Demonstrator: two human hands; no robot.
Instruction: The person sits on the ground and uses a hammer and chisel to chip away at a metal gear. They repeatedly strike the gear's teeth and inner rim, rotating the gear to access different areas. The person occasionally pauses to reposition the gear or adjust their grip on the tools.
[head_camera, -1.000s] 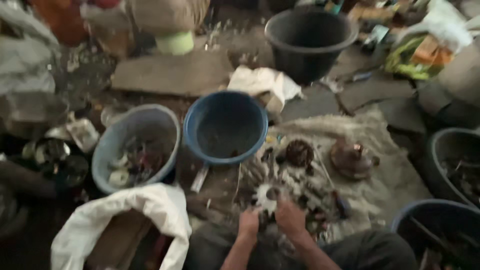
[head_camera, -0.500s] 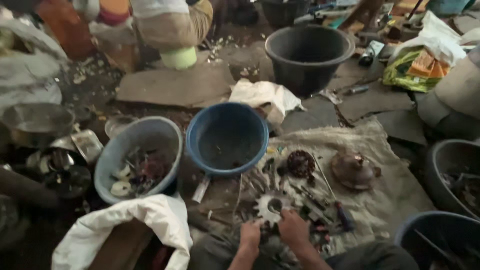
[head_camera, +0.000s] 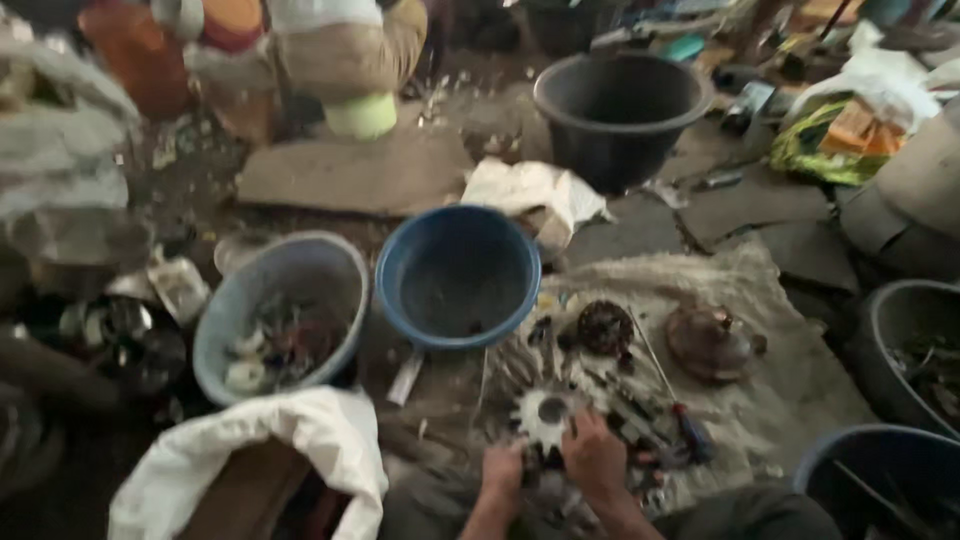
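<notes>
Person is sitting on the floor, stripping down a small motor assembly. Both hands are working on a pale toothed fan wheel (head_camera: 541, 417) lying on the burlap sack (head_camera: 800, 380) right in front of their knees. Left hand (head_camera: 503, 468) is bracing the part from below-left, fingers curled against it. Right hand (head_camera: 594, 457) is closing over the lower right edge of the wheel. Picture is blurry, so I can't tell whether either hand is actually clamped on it or just pressing.

Judging by that, the step in hand is separating the wheel from whatever is sitting under it. Next move probably needs a firm two-handed hold and a twist or a pry. A red-handled screwdriver (head_camera: 683, 420) is lying just beside the right hand.

Around it: a dark round rotor (head_camera: 605, 327) and a brown domed housing (head_camera: 710, 342) are resting farther up the sack. An almost empty blue basin (head_camera: 457, 275) is standing beyond the wheel, and a grey-blue basin (head_camera: 282, 312) holding mixed scrap is next to it on the left.
</notes>
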